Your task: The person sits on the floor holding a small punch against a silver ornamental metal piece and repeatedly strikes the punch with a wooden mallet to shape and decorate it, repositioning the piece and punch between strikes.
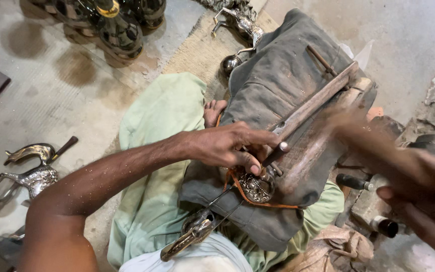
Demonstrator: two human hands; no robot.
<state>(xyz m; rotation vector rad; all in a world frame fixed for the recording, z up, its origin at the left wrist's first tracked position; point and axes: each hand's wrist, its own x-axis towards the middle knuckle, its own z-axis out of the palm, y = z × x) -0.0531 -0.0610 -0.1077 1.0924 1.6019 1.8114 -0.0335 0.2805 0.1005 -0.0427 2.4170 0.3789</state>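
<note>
One punch tool [275, 154] in left hand [227, 146], right hand [419, 186] blurred

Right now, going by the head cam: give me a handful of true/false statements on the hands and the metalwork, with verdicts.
1. The left hand pinches a slim punch tool over an engraved metal piece. True.
2. The right hand is sharp and still. False: it is motion-blurred.
3. The engraved piece rests on a grey cloth pad. True.
4. A metal bird figure stands on the lap. False: it is on the floor at left.
</note>
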